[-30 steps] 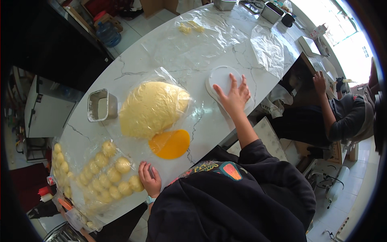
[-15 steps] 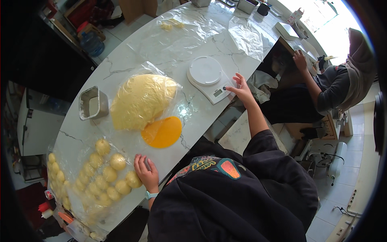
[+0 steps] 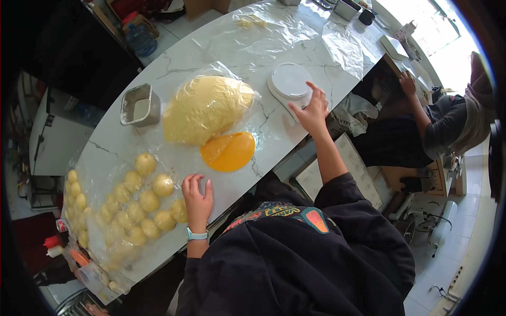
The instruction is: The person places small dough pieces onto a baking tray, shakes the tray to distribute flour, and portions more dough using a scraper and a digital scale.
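Observation:
My right hand (image 3: 312, 115) hovers at the near side of a white kitchen scale (image 3: 291, 80), fingers spread and holding nothing. It hides the scale's display, and I cannot tell whether it touches. The round weighing plate is bare. My left hand (image 3: 198, 202) is open near the table's front edge, beside several round yellow dough balls (image 3: 149, 200) under clear plastic. A large mass of yellow dough (image 3: 205, 110) in clear plastic sits left of the scale. An orange dough scraper (image 3: 229, 151) lies against its near side, partly under the plastic.
A metal loaf tin (image 3: 140, 105) stands left of the dough on the marble table (image 3: 113, 142). Crumpled clear plastic sheets (image 3: 258, 34) lie at the far side. Another person (image 3: 416, 124) works at the right. A marble-topped stool (image 3: 337, 171) stands below the table edge.
My right hand has moved left from the scale's button and now covers its display. My left hand stays beside the dough balls. The whole view has shifted slightly.

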The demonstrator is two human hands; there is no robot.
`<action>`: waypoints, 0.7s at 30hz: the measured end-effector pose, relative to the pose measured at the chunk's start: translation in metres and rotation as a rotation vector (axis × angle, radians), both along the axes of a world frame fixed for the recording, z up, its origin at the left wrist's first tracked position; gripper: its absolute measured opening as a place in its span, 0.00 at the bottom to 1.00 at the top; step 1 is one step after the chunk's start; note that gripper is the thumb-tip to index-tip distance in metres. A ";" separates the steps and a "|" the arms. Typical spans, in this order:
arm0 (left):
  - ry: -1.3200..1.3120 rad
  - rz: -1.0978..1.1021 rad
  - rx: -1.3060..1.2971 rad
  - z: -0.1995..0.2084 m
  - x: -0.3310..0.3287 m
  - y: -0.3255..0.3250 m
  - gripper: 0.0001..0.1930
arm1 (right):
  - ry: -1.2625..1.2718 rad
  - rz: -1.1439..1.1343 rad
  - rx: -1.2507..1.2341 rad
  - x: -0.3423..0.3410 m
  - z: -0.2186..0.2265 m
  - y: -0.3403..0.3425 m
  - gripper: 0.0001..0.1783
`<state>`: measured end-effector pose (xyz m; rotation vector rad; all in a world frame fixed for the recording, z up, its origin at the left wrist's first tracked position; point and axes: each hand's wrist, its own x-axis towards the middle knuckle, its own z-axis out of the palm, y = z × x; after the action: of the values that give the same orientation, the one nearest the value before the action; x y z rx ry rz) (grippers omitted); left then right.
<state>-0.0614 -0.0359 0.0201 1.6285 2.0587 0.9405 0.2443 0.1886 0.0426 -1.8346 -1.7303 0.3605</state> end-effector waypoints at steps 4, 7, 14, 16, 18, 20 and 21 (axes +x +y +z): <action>-0.088 -0.015 -0.049 0.001 0.008 -0.010 0.12 | -0.015 -0.344 -0.056 0.030 -0.022 0.022 0.51; -0.226 0.010 -0.087 -0.002 0.020 -0.024 0.14 | 0.238 -0.240 -0.300 0.063 -0.041 0.031 0.53; -1.588 0.434 -0.039 -0.005 0.017 -0.001 0.17 | 0.667 -0.154 -0.460 0.080 -0.032 0.044 0.62; -1.764 0.472 -0.053 -0.009 0.011 0.004 0.17 | 0.653 -0.155 -0.525 0.079 -0.021 0.048 0.62; -1.769 0.517 0.071 -0.017 0.013 0.010 0.17 | 0.635 -0.151 -0.582 0.078 -0.016 0.056 0.62; -1.817 0.591 0.133 -0.020 0.020 0.020 0.16 | 0.368 -0.243 -0.504 0.078 -0.018 0.064 0.58; -1.851 0.688 0.204 -0.022 0.018 0.020 0.14 | 0.189 -0.296 -0.418 0.062 -0.013 0.053 0.55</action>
<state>-0.0429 -0.0155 -0.0019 -0.3374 0.9562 1.7852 0.3061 0.2421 0.0298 -2.2288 -1.2978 0.7912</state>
